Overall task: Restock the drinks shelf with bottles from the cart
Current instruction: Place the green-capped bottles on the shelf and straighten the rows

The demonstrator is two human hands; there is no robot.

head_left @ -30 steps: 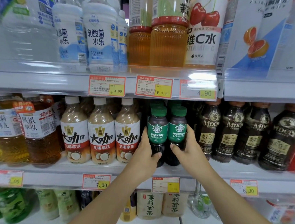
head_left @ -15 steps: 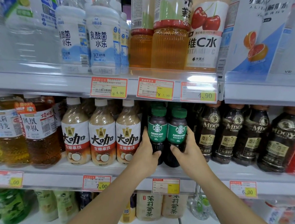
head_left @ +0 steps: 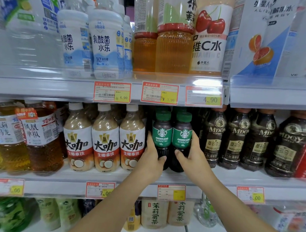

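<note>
Two dark Americano coffee bottles with green caps and green labels stand side by side on the middle shelf (head_left: 216,180). My left hand (head_left: 153,159) wraps the lower part of the left Americano bottle (head_left: 162,132). My right hand (head_left: 190,156) grips the lower part of the right Americano bottle (head_left: 182,133). More green caps show behind them. The cart is out of view.
Beige latte bottles (head_left: 104,140) stand just left of my hands, dark MDOY coffee bottles (head_left: 237,138) just right. Amber tea bottles (head_left: 40,139) fill the far left. The upper shelf carries white yoghurt drinks (head_left: 102,43) and amber teas. Price tags line the shelf edges.
Both hands have pushed the two Americano bottles slightly deeper into the shelf, and the view has shifted a little upward.
</note>
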